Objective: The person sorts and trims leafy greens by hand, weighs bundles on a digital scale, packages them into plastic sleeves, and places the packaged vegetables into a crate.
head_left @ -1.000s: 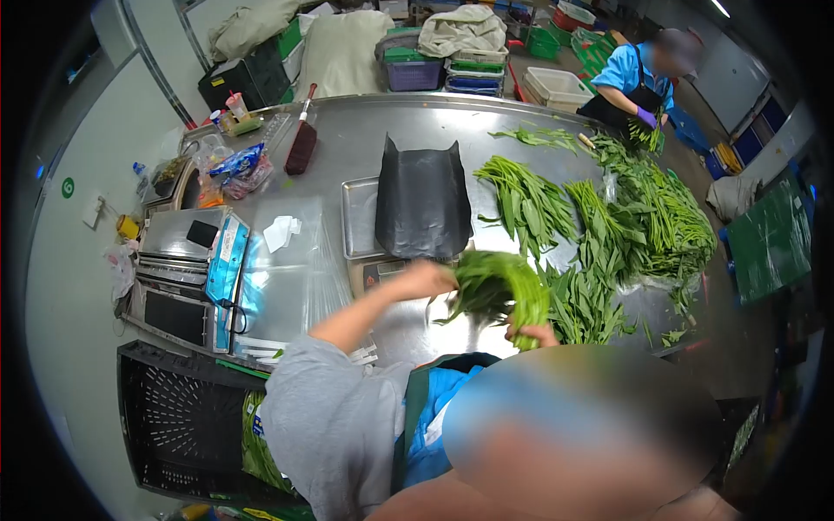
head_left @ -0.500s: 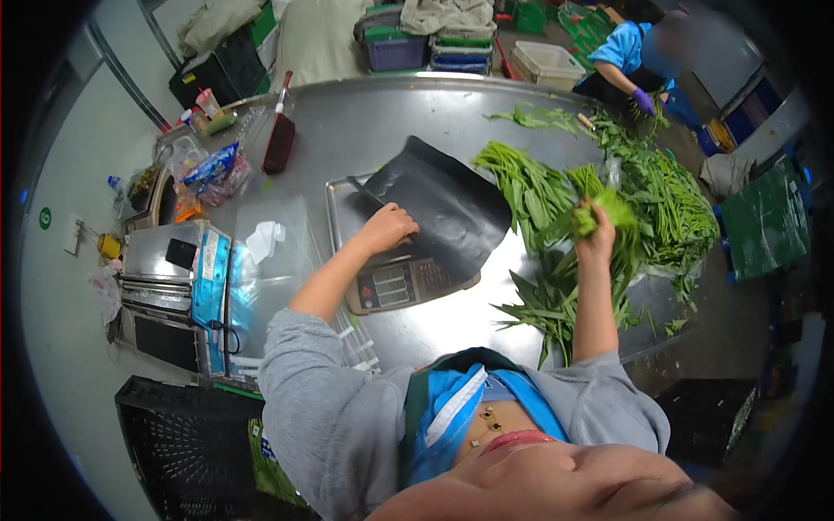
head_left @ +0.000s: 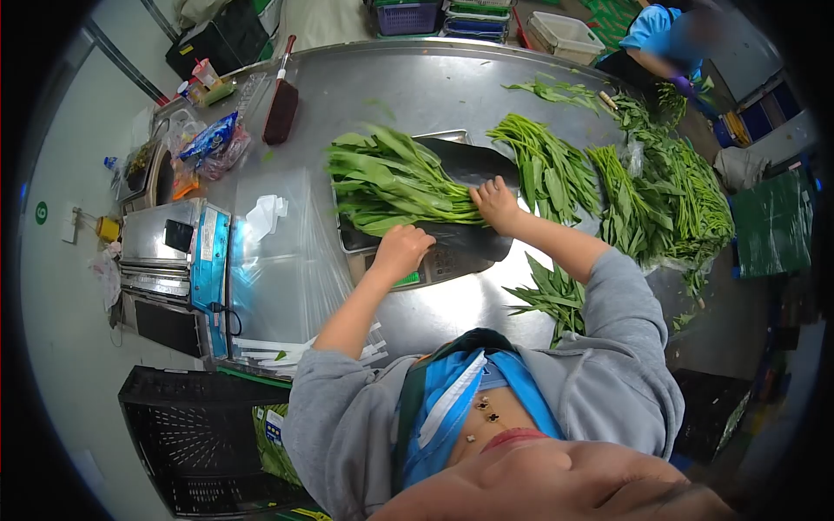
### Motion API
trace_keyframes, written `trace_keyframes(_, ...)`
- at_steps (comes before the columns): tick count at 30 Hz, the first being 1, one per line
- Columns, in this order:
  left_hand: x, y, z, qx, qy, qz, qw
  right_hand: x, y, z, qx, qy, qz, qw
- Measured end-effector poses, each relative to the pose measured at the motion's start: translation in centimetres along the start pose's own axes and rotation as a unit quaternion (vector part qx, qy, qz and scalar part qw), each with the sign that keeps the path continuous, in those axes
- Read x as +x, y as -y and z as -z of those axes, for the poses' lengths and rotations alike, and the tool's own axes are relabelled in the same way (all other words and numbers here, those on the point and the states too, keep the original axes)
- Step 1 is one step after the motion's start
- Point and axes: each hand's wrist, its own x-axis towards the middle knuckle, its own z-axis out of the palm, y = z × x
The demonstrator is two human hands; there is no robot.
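A bunch of leafy greens point(head_left: 395, 181) lies on the black sheet point(head_left: 473, 163), its leaves to the left and its stems to the right. My right hand point(head_left: 498, 206) is closed on the stem end. My left hand point(head_left: 403, 252) is closed at the near edge of the black sheet, just below the leaves; its fingertips seem to pinch that edge. Under the sheet are a metal tray point(head_left: 452, 136) and a scale point(head_left: 443, 266) with a green-lit display, partly covered by my left hand and the sheet.
More greens point(head_left: 673, 204) are heaped at the right, with smaller bunches point(head_left: 546, 161) beside them. Plastic bags point(head_left: 282, 269), a brush point(head_left: 281, 111) and a sealing machine point(head_left: 211, 260) are at the left. A person point(head_left: 647, 43) stands at the far right corner. A black crate point(head_left: 195, 438) sits below left.
The black sheet has turned so it lies crosswise over the scale. A bunch of greens has come from the right pile onto it, held by my right hand. My left hand has moved slightly nearer me.
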Motion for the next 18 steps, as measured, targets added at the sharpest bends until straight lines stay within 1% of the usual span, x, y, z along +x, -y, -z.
trace_keyframes(1, -0.4, -0.2, 0.3, -0.001, 0.0, 0.002, 1.0, -0.5, -1.4, 3.0, 0.117, 0.039, 0.017, 0.992)
trace_keyframes(2, -0.9, -0.4, 0.5, -0.019, -0.051, 0.013, 0.998, -0.9, -2.5, 4.5, 0.118, 0.041, 0.02, 0.992)
trace_keyframes(3, -1.4, -0.4, 0.5, -0.038, -0.102, 0.024, 0.994, -1.4, -3.5, 5.3, 0.276, -0.037, -0.049, 0.959)
trace_keyframes(4, -1.8, -0.4, 0.2, -0.042, -0.101, 0.027, 0.994, -1.8, -4.5, 5.8, 0.423, -0.114, -0.117, 0.891)
trace_keyframes(6, -2.9, -0.2, -0.2, -0.041, -0.121, 0.038, 0.991, -2.1, -6.6, 5.8, 0.449, -0.099, -0.23, 0.858)
trace_keyframes(7, -3.2, 0.1, -0.5, -0.05, -0.1, 0.035, 0.993, -1.9, -7.1, 3.7, 0.474, -0.114, -0.26, 0.833)
trace_keyframes(8, -3.1, -0.1, -0.4, -0.05, -0.097, 0.035, 0.993, -1.7, -7.7, 2.5, 0.487, -0.016, -0.295, 0.822)
trace_keyframes(10, -2.3, -0.6, 1.0, -0.102, -0.021, 0.047, 0.993, -1.2, -8.1, 0.3, 0.49, 0.061, -0.277, 0.824)
trace_keyframes(11, -1.2, -1.0, 1.6, -0.101, -0.02, 0.05, 0.993, -0.7, -8.1, -0.5, 0.491, 0.062, -0.275, 0.824)
trace_keyframes(13, 2.0, -1.7, 2.3, -0.076, -0.109, 0.038, 0.99, 0.5, -7.4, -1.3, 0.493, 0.102, -0.227, 0.834)
trace_keyframes(14, 3.2, -1.8, 1.9, -0.073, -0.106, 0.041, 0.991, 1.0, -6.9, -1.6, 0.496, 0.101, -0.224, 0.833)
trace_keyframes(16, 5.5, -1.3, 1.0, 0.0, -0.087, 0.008, 0.996, 2.3, -6.7, -1.5, 0.477, 0.171, -0.096, 0.857)
trace_keyframes(17, 5.6, -0.7, 0.7, 0.016, -0.036, 0.015, 0.999, 2.3, -6.6, -0.2, 0.471, 0.167, -0.097, 0.861)
trace_keyframes(18, 5.4, -0.3, 0.3, 0.018, -0.04, 0.019, 0.999, 2.3, -6.8, -0.4, 0.468, 0.165, -0.093, 0.863)
